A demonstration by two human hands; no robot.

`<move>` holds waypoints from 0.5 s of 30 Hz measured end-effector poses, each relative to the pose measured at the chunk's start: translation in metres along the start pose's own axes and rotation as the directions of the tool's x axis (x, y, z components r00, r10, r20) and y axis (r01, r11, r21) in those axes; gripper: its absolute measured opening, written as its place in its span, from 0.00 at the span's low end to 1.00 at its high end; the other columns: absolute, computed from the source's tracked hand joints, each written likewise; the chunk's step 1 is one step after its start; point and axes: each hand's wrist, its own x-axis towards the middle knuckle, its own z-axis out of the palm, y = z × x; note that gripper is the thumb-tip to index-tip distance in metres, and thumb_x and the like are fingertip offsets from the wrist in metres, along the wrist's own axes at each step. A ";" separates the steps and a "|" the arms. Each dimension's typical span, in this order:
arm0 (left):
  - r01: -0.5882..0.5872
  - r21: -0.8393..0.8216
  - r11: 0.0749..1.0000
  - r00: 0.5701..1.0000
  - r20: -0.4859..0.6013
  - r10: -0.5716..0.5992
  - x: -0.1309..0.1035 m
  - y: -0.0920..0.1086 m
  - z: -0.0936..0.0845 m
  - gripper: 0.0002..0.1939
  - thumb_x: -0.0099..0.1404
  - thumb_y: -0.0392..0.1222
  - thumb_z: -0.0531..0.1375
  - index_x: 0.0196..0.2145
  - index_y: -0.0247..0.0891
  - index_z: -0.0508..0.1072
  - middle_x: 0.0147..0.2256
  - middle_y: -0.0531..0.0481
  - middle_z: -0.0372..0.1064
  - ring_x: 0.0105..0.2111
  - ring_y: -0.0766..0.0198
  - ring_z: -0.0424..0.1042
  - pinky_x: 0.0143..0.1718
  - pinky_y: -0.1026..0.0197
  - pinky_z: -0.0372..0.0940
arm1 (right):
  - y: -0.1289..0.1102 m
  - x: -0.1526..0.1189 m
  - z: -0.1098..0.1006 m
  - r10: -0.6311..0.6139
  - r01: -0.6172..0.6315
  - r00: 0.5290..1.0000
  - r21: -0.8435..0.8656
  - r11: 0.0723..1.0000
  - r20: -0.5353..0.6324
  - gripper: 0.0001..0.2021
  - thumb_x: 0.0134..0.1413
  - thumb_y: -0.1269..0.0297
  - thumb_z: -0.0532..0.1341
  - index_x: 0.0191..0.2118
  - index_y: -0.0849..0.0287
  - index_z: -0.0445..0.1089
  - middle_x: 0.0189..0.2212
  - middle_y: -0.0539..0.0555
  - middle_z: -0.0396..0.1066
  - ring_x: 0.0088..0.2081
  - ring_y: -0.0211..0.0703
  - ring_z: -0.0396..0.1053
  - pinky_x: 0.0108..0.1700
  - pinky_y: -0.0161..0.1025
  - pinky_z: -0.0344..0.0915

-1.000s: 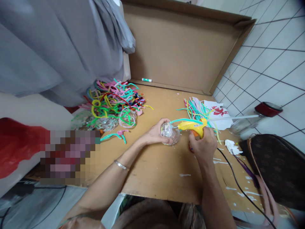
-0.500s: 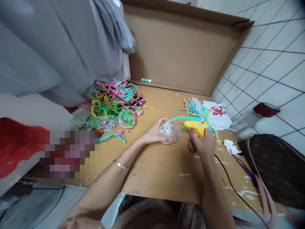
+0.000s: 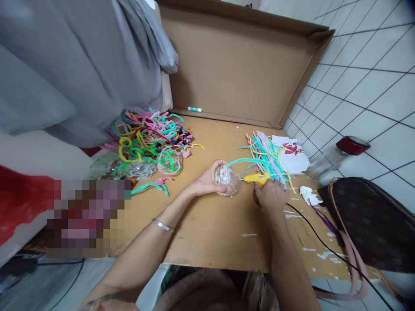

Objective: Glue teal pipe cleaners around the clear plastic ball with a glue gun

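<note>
My left hand [image 3: 209,179] is wrapped round a clear, rounded plastic piece [image 3: 231,181] above the middle of the table. A turquoise fuzzy stem [image 3: 244,160] runs from the top of this piece toward the right. In my right hand [image 3: 271,194] is a yellow glue gun [image 3: 256,178], its nozzle pointing left at the right side of the clear piece, close to or against it. Partly hidden under my right hand, red scissor handles [image 3: 255,197] show. Behind that hand lies a bundle of pastel fuzzy stems [image 3: 259,149].
At the left is a colourful pile of fuzzy stems [image 3: 152,134] with clear plastic pieces. A cardboard panel [image 3: 227,65] stands behind. A bottle [image 3: 327,160], crumpled tissue [image 3: 309,195], a brown bag [image 3: 372,224] and a black cord [image 3: 316,233] are at the right.
My right hand has brought the glue gun down and left, so its nozzle is now beside the clear piece. My left hand keeps its hold. The view has shifted slightly.
</note>
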 end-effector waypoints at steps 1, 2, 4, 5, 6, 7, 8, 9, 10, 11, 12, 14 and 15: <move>0.001 0.001 1.000 1.000 -0.001 -0.001 0.000 0.000 0.000 0.43 0.42 0.46 0.72 0.53 0.40 0.57 0.43 0.49 0.63 0.42 0.59 0.65 0.46 0.57 0.61 | -0.002 -0.001 -0.004 0.007 -0.007 1.000 0.006 1.000 -0.009 0.20 0.53 0.57 0.55 0.40 0.74 0.70 0.38 0.74 0.70 0.42 0.64 0.68 0.41 0.55 0.60; 0.003 0.001 1.000 1.000 -0.004 -0.003 0.000 0.001 0.000 0.43 0.42 0.46 0.72 0.53 0.40 0.57 0.42 0.50 0.63 0.42 0.59 0.65 0.46 0.57 0.62 | -0.003 -0.001 -0.008 0.006 -0.005 0.999 0.035 0.999 -0.034 0.20 0.54 0.58 0.54 0.41 0.73 0.70 0.38 0.73 0.70 0.43 0.64 0.68 0.43 0.55 0.59; 0.003 -0.015 1.000 1.000 -0.007 -0.003 0.000 0.001 0.001 0.43 0.41 0.44 0.72 0.52 0.39 0.57 0.41 0.50 0.63 0.41 0.59 0.65 0.45 0.58 0.62 | -0.008 -0.001 -0.017 -0.030 0.058 0.991 0.215 0.975 -0.127 0.19 0.56 0.58 0.53 0.45 0.69 0.69 0.39 0.69 0.70 0.44 0.59 0.67 0.45 0.55 0.60; -0.001 -0.031 1.000 1.000 -0.004 0.000 0.000 0.001 0.001 0.42 0.41 0.44 0.72 0.52 0.39 0.57 0.41 0.50 0.63 0.41 0.60 0.65 0.44 0.59 0.62 | -0.012 0.000 -0.022 -0.064 0.125 0.981 0.352 0.928 -0.181 0.19 0.56 0.58 0.53 0.47 0.66 0.68 0.40 0.66 0.70 0.43 0.55 0.68 0.45 0.53 0.61; -0.006 -0.050 0.999 1.000 0.003 0.006 0.001 0.001 0.001 0.42 0.42 0.44 0.71 0.52 0.38 0.57 0.41 0.50 0.63 0.41 0.60 0.65 0.43 0.59 0.62 | -0.016 0.001 -0.028 -0.101 0.203 0.969 0.492 0.847 -0.227 0.20 0.57 0.57 0.53 0.50 0.63 0.67 0.41 0.63 0.70 0.43 0.51 0.68 0.45 0.50 0.63; -0.012 -0.068 0.998 1.000 0.012 0.013 0.001 0.000 0.001 0.42 0.42 0.43 0.71 0.52 0.38 0.57 0.41 0.50 0.63 0.40 0.61 0.65 0.42 0.60 0.62 | -0.021 0.002 -0.034 -0.145 0.278 0.955 0.609 0.743 -0.259 0.20 0.57 0.56 0.54 0.51 0.61 0.66 0.41 0.60 0.70 0.42 0.48 0.68 0.45 0.47 0.64; -0.018 -0.077 0.997 1.000 0.017 0.019 0.001 -0.001 0.002 0.41 0.42 0.43 0.71 0.52 0.38 0.57 0.41 0.50 0.63 0.40 0.61 0.65 0.42 0.60 0.63 | -0.027 0.003 -0.042 -0.194 0.333 0.942 0.686 0.647 -0.274 0.21 0.56 0.55 0.56 0.52 0.59 0.65 0.42 0.59 0.70 0.41 0.45 0.68 0.44 0.46 0.65; -0.022 -0.076 0.997 1.000 0.020 0.024 0.001 -0.002 0.002 0.41 0.43 0.42 0.71 0.52 0.39 0.57 0.41 0.50 0.63 0.40 0.61 0.65 0.41 0.61 0.63 | -0.033 0.004 -0.050 -0.250 0.378 0.926 0.726 0.575 -0.284 0.21 0.56 0.55 0.56 0.53 0.57 0.65 0.45 0.58 0.70 0.42 0.44 0.68 0.45 0.45 0.65; -0.024 -0.066 0.998 1.000 0.019 0.025 0.001 -0.002 0.002 0.41 0.43 0.42 0.71 0.52 0.39 0.58 0.41 0.50 0.64 0.40 0.61 0.66 0.41 0.61 0.63 | -0.038 0.005 -0.058 -0.313 0.427 0.901 0.731 0.533 -0.299 0.19 0.57 0.56 0.57 0.53 0.55 0.66 0.46 0.58 0.69 0.43 0.44 0.68 0.46 0.44 0.65; -0.027 -0.053 0.998 1.000 0.014 0.027 0.002 -0.003 0.002 0.41 0.43 0.41 0.71 0.52 0.39 0.58 0.42 0.50 0.64 0.40 0.61 0.66 0.41 0.61 0.63 | -0.044 0.007 -0.065 -0.370 0.476 0.873 0.724 0.499 -0.319 0.17 0.57 0.57 0.56 0.51 0.54 0.67 0.46 0.57 0.69 0.44 0.44 0.68 0.47 0.44 0.65; -0.032 -0.045 0.998 0.999 0.009 0.033 0.002 -0.003 0.002 0.41 0.42 0.41 0.71 0.52 0.39 0.58 0.43 0.49 0.64 0.41 0.60 0.66 0.42 0.60 0.63 | -0.048 0.007 -0.072 -0.413 0.513 0.846 0.722 0.464 -0.336 0.15 0.58 0.58 0.56 0.48 0.54 0.70 0.45 0.56 0.70 0.45 0.43 0.68 0.47 0.44 0.65; -0.045 -0.050 0.998 0.999 0.008 0.046 0.002 -0.003 0.003 0.42 0.42 0.41 0.71 0.52 0.39 0.59 0.45 0.48 0.64 0.43 0.58 0.66 0.44 0.58 0.63 | -0.054 0.008 -0.081 -0.442 0.554 0.816 0.721 0.416 -0.373 0.12 0.60 0.60 0.54 0.42 0.55 0.73 0.40 0.56 0.72 0.42 0.42 0.70 0.45 0.42 0.67; -0.048 -0.057 0.997 0.999 0.009 0.048 0.002 -0.003 0.004 0.42 0.41 0.42 0.71 0.53 0.39 0.59 0.46 0.48 0.64 0.44 0.58 0.66 0.45 0.58 0.63 | -0.056 0.007 -0.083 -0.438 0.561 0.812 0.723 0.403 -0.385 0.12 0.61 0.62 0.54 0.40 0.55 0.74 0.37 0.55 0.72 0.40 0.42 0.70 0.44 0.41 0.67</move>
